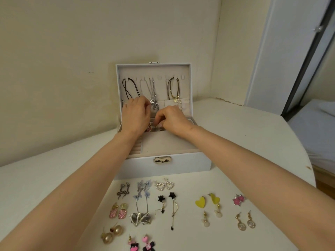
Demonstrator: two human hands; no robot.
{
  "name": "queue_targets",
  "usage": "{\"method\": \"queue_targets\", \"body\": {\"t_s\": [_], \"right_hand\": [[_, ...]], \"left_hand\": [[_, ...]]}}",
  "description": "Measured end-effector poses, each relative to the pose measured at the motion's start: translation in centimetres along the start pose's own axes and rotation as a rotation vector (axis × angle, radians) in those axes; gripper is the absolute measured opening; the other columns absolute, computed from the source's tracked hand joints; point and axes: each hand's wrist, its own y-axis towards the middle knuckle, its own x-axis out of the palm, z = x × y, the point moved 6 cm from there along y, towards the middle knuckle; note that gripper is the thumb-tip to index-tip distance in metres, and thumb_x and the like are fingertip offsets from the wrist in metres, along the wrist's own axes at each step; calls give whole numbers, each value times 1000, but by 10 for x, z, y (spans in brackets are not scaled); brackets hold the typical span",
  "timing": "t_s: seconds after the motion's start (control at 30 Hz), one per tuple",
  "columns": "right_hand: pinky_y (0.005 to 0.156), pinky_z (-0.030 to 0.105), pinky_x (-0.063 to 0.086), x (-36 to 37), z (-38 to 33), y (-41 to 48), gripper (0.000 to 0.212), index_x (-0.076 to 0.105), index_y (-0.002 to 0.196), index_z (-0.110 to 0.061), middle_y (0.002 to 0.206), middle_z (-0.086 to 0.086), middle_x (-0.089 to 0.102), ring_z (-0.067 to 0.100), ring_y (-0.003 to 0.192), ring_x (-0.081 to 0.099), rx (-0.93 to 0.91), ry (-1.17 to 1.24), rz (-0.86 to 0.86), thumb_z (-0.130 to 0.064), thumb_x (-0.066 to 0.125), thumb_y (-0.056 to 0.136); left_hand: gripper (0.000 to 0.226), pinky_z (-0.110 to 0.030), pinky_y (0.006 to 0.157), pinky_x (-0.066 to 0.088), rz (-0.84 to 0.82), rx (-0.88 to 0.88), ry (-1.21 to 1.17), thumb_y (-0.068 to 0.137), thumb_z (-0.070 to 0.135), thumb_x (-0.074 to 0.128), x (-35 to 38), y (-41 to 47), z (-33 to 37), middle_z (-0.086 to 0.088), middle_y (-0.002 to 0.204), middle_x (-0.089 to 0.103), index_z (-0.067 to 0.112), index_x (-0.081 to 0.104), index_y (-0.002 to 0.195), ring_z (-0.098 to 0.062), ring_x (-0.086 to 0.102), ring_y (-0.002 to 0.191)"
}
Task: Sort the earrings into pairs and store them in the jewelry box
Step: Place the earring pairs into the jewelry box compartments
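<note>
Looking down from my head, I see the white jewelry box [181, 165] on the table [45, 178], right in front of me. Its lid [137, 69] stands up at the back, with necklaces [154, 93] hanging inside. The long side of the box goes from left to right, and its gold clasp [162, 159] faces me. Both my hands are over the back part of the box. My right hand [172, 120] has its fingers bent down and squeezed together on a small earring [157, 126]. It is too hidden to tell which way it points. My left hand [135, 116] is curled up too, but I cannot tell if it holds anything. A reddish earring [149, 128] peeks out from under it, inside the box. So I think I am putting one pair away now. Lots of pairs still wait on the table near me: snake earrings [123, 192], pearl heart earrings [164, 185], yellow heart earrings [207, 201], pink star earrings [239, 200] and gold ball earrings [111, 233]. Most lie side by side, with their tops toward the box and their long way running from me to it. Next I should set this little one down softly beside its twin, then let go and reach back for another pair without bumping the rest.
</note>
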Motion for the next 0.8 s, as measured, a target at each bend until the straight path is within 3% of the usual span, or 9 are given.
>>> {"method": "queue_targets", "body": {"t_s": [0.2, 0.37, 0.53, 0.7, 0.8], "right_hand": [[88, 36, 51, -1, 0, 3, 21, 75, 86, -9, 91, 9, 73, 22, 90, 66, 3, -21, -13, 6, 65, 76], [82, 29, 51, -5, 2, 2, 23, 74, 88, -7, 84, 6, 69, 14, 82, 61, 55, 9, -44, 8, 65, 73], [84, 37, 54, -5, 6, 4, 20, 74, 85, -9, 73, -2, 61, 17, 81, 64, 98, 57, -14, 5, 70, 71], [87, 36, 52, -3, 4, 5, 24, 74, 85, -10, 76, -1, 62, 22, 91, 65, 93, -1, -18, 9, 62, 75], [86, 37, 52, -2, 4, 7, 25, 74, 88, -10, 91, 8, 70, 23, 93, 63, 99, -18, -33, 7, 61, 76]], "left_hand": [[19, -36, 87, 34, -18, -12, 4, 93, 19, 46, 1, -1, 0, -9, 105, 64, 10, 58, 105, -29, 51, 106], [18, -38, 87, 35, -26, -6, -10, 92, 15, 46, 0, -1, 2, -10, 104, 64, 9, 58, 104, -30, 51, 105], [26, -36, 90, 33, -41, 1, -75, 84, 1, 44, 0, -2, 3, -6, 101, 65, 11, 59, 104, -27, 49, 105], [27, -36, 89, 34, -38, 4, -79, 82, 0, 45, 2, -1, -1, -5, 100, 66, 11, 59, 103, -27, 50, 104], [25, -37, 89, 35, -34, 10, -78, 83, 1, 46, 3, -1, -1, -7, 100, 65, 10, 59, 102, -28, 50, 103]]}}
